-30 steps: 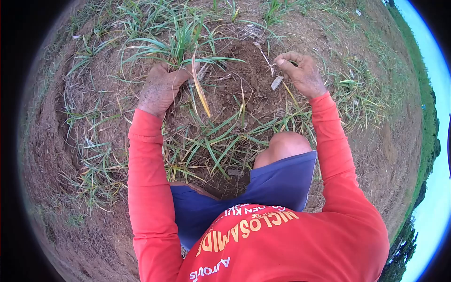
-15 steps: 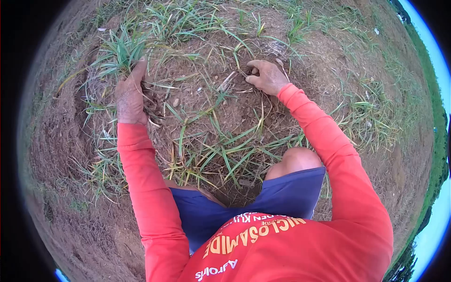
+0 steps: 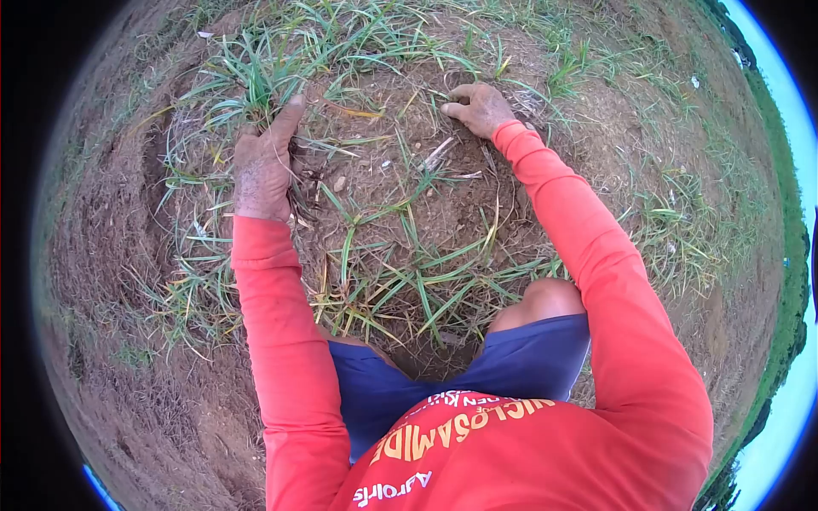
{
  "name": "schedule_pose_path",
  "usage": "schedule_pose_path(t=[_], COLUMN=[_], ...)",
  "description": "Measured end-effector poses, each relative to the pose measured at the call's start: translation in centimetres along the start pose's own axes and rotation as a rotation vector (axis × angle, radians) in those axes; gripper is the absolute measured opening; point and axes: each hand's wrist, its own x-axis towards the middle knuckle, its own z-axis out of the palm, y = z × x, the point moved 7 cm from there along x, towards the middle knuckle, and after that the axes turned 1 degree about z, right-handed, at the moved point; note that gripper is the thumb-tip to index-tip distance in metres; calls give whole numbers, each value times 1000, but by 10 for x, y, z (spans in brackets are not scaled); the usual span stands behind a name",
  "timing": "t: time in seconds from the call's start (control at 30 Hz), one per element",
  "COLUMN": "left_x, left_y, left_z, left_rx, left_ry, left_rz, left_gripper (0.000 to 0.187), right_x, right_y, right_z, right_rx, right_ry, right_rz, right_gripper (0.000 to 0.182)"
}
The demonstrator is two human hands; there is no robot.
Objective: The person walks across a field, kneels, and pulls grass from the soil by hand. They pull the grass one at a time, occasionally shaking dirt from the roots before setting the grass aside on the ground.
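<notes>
My left hand [image 3: 264, 175] is closed round the base of a tuft of green grass [image 3: 258, 83], whose long blades fan out beyond the thumb. Loose roots or dry stems hang at the palm side. To the right, my right hand [image 3: 481, 111] is low over the soil, its thumb and forefinger curled toward each other at a thin grass blade near the fingertips. Whether that blade is gripped is too small to make out. Between the hands lie bare brown soil [image 3: 375, 162], a pale dry stalk [image 3: 438, 154] and a small stone [image 3: 340, 184].
Green grass clumps [image 3: 426, 285] grow just in front of my knees, and more grass [image 3: 567, 72] stands farther out. Brown ground [image 3: 111, 281] spreads to the left. A bare knee [image 3: 550, 302] and blue shorts [image 3: 537, 353] are close below my right arm.
Both hands have shifted: the left a little right with the grass tuft, the right farther out from my body. The whole view has turned slightly too.
</notes>
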Motion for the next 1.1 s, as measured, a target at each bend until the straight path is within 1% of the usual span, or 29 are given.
schedule_pose_path(t=[0.1,0.17,0.2,0.3,0.33,0.43,0.47,0.57,0.7,0.73,0.77,0.83,0.87,0.9,0.93,0.97,1.0,1.03,1.07,1.1], left_x=[-1,2,1,2,2,-1,3,1,-7,-6,-6,-6,-5,-3,-7,-8,-14,-13,-7,-11], left_y=[2,2,4,5,6,3,1,3,13,12,11,0,-9,-4,-6,-8,-16,-20,-32,-42], left_z=[-9,-15,-15,-14,-16,-20,-22,-17,-6,-4,-4,0,3,5,9,13,20,28,40,60], left_rx=[23,60,76,-21,-2,46,52,-2,-63,-46,-28,-8,-1,-6,-32,-26,-6,0,17,43], left_ry=[-7,7,17,22,22,6,-10,-25,-45,-66,-88,-132,-163,-169,-158,-174,-213,-243,-328,-425], left_rz=[12,30,44,65,63,39,39,43,112,99,84,47,26,26,-10,-48,-103,-135,-92,-99], left_gripper=[37,39,43,46,47,47,47,46,45,44,44,42,40,38,33,31,30,29,25,25], right_x=[10,10,9,1,-1,-9,-9,-11,-20,-23,-21,-12,-11,-19,-19,-34,-43,-46,-49,-62], right_y=[4,0,-2,-6,-9,-14,-10,-16,-34,-35,-26,16,34,33,25,22,7,0,-10,-33], right_z=[8,12,13,5,3,-19,-30,-73,-121,-127,-120,-85,-74,-81,-87,-87,-88,-81,-80,-74], right_rx=[-36,-91,-116,-139,-136,-76,-55,-39,139,215,160,54,-192,32,251,482,611,669,716,806], right_ry=[-3,34,50,80,80,136,186,194,96,102,58,-31,63,33,-10,-59,-66,-116,-156,-129], right_rz=[50,13,-4,2,10,7,-14,-45,14,33,58,121,-9,93,156,265,219,188,150,144], right_gripper=[35,32,30,28,27,27,30,34,33,33,34,35,33,31,30,28,24,23,23,21])
